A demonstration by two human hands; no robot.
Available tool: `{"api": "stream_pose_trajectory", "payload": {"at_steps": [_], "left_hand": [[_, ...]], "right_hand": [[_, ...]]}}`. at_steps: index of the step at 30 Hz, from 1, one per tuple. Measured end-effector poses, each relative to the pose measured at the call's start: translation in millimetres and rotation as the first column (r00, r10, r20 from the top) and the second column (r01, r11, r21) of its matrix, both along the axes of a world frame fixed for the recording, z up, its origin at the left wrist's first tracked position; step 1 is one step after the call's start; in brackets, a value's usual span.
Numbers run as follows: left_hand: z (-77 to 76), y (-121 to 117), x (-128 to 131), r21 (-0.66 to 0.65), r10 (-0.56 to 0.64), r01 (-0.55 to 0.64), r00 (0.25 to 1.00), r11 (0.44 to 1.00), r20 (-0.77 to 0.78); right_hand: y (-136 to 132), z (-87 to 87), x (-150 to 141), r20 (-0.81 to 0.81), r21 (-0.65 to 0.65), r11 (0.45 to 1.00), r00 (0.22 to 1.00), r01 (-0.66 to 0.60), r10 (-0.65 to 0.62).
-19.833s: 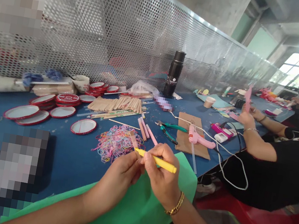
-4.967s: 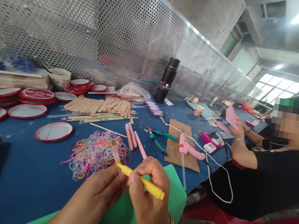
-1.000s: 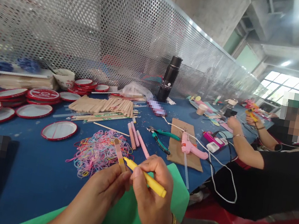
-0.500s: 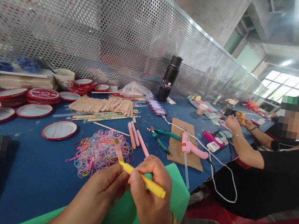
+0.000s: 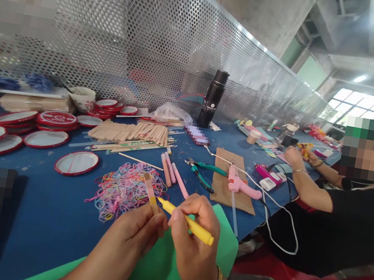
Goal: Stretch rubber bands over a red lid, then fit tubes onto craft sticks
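My left hand (image 5: 137,230) pinches a small wooden stick (image 5: 149,190), which points up and away from me; part of the stick is coloured yellow. My right hand (image 5: 192,242) grips a yellow marker (image 5: 190,222) like a pen, with its tip close to the stick's lower part. Both hands are held above a green sheet (image 5: 163,276) at the near edge of the blue table (image 5: 52,203). Just beyond the stick lies a heap of coloured rubber bands (image 5: 126,187).
Three pink sticks (image 5: 172,173), green-handled pliers (image 5: 203,172) and a pink glue gun (image 5: 240,183) on brown card lie ahead. Red-rimmed lids (image 5: 76,162), a pile of wooden sticks (image 5: 130,131) and a black flask (image 5: 213,97) stand further back. A person in black (image 5: 346,221) works at right.
The marker tip has slid slightly down and right along the stick since half a second ago. The person at right has gone from a pink piece to a small coloured object.
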State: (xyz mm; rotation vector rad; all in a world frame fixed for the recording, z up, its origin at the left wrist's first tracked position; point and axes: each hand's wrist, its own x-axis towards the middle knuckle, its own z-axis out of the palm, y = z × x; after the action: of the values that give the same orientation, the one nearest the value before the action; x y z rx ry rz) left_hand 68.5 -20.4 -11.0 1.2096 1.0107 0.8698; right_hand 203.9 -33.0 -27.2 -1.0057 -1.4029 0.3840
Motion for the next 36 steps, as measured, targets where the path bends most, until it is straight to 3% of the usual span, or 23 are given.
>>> {"api": "stream_pose_trajectory", "payload": {"at_steps": [13, 18, 22, 27, 32, 36], "left_hand": [[0.5, 1.9, 1.1, -0.021, 0.02, -0.02, 1.0, 1.0, 0.0], [1.1, 0.5, 0.2, -0.011, -0.009, 0.008, 1.0, 1.0, -0.014], [1.5, 0.9, 0.2, 0.005, 0.02, -0.02, 0.999, 1.0, -0.034], [5.3, 0.6, 2.3, -0.014, 0.012, -0.012, 1.0, 1.0, -0.014], [2.6, 0.6, 1.0, 0.007, 0.018, -0.018, 0.999, 1.0, -0.05], [1.5, 1.8, 0.6, 0.003, 0.004, -0.004, 1.0, 1.0, -0.028]], "right_hand": [[-1.3, 1.5, -0.6, 0.036, 0.013, 0.999, 0.999, -0.039, 0.038], [-0.3, 1.4, 0.0, 0.026, 0.003, 1.0, 1.0, 0.013, -0.013], [-0.8, 2.3, 0.1, 0.039, -0.007, 0.999, 0.999, -0.032, 0.033], [-0.6, 1.8, -0.6, 0.015, -0.002, 1.0, 1.0, 0.019, -0.019], [-0.5, 1.1, 0.5, 0.036, 0.002, 0.999, 0.998, -0.047, 0.047], [-0.2, 1.8, 1.0, 0.039, -0.002, 1.0, 0.999, 0.0, 0.0]]}}
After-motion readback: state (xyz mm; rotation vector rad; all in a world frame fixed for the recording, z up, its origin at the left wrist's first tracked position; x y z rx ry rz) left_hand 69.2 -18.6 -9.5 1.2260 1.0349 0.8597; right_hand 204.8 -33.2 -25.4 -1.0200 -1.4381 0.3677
